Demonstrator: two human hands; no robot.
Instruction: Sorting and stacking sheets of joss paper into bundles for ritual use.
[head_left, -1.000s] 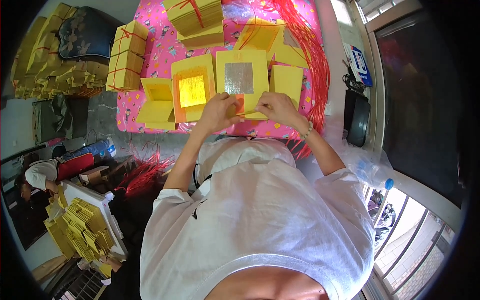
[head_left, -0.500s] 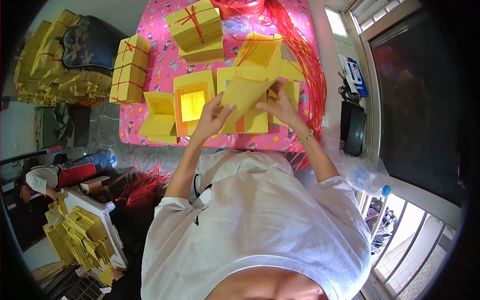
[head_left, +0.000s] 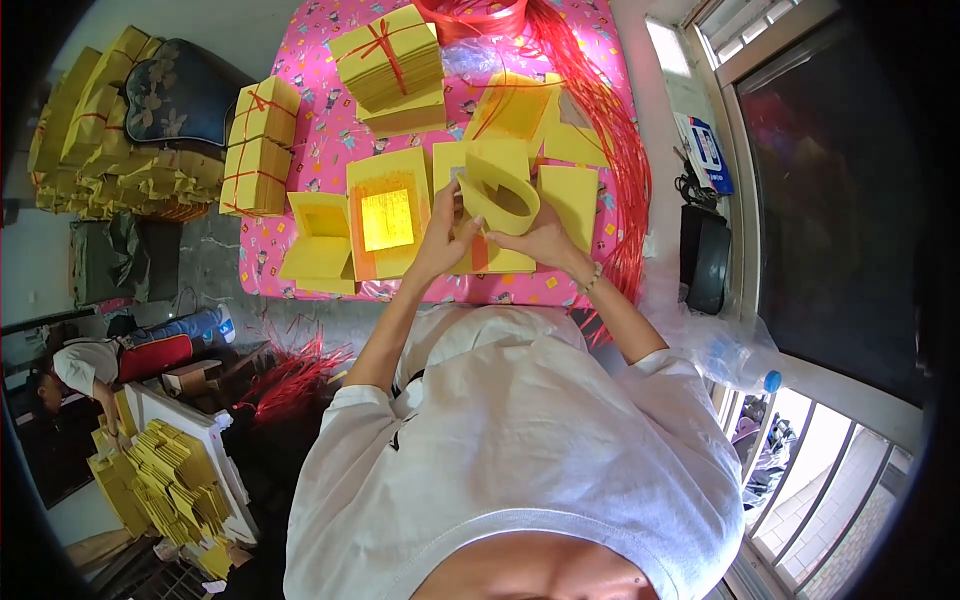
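Note:
Both of my hands hold a sheet of yellow paper [head_left: 492, 160], bent round into an open loop. My left hand [head_left: 445, 238] pinches its left side, thumb toward me. My right hand [head_left: 548, 243] grips the right side from below. Beneath the hands lies a yellow paper stack [head_left: 515, 262] with an orange strip, partly hidden. To its left is yellow paper with a shiny gold square [head_left: 387, 220], and beside that a folded yellow piece [head_left: 316, 258]. Another yellow stack [head_left: 572, 200] lies right of my right hand.
Bundles tied with red string [head_left: 390, 65] stand at the back, with more tied bundles [head_left: 257, 175] at the left edge. Long red strands [head_left: 630, 190] hang down the right side of the pink tablecloth [head_left: 310, 150]. At far left, a person [head_left: 85, 362] reaches over piled yellow paper [head_left: 175, 470].
The sheet has gone from a slanting, lightly curved piece to a rounded loop. My right hand has moved down and inward. The person at far left has stretched an arm toward the pile.

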